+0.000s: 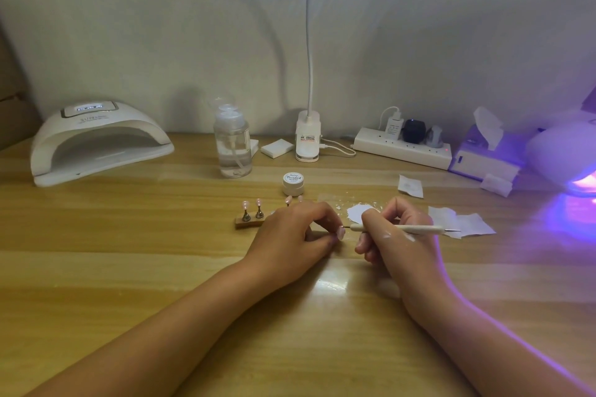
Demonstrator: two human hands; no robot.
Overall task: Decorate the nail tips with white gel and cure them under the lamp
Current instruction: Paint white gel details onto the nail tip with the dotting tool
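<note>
Both forearms lie on the wooden bench (129,267), the hands meeting at its middle. The left hand (290,235) has its fingers (325,216) curled in, and thumb and fingertips pinch a pink nail tip (341,232) at the hand's right edge. The right hand (393,235), streaked with white on its back, has its fingers (374,219) closed around a slim dotting pen (403,229). The pen lies almost level, and its fine left point is at the held nail tip; whether it touches cannot be told. Just beyond the left hand a small wooden holder (248,222) carries upright stands with more pink tips (245,205), some of them half hidden by the knuckles. Beyond the right hand a patch of white gel (358,214) is smeared on the bench, with crumpled wipes (461,224) to its right. Farther back stands a small white jar (293,183) whose lid reads "Painted". At the far left sits a white curing lamp (96,142) marked "SUN", its opening dark. Along the far edge stand a clear pump bottle (233,145), a desk-lamp base (308,135), a power strip (403,148) and a tissue box (483,151). A second lamp (567,155) glows violet at the far right.
</note>
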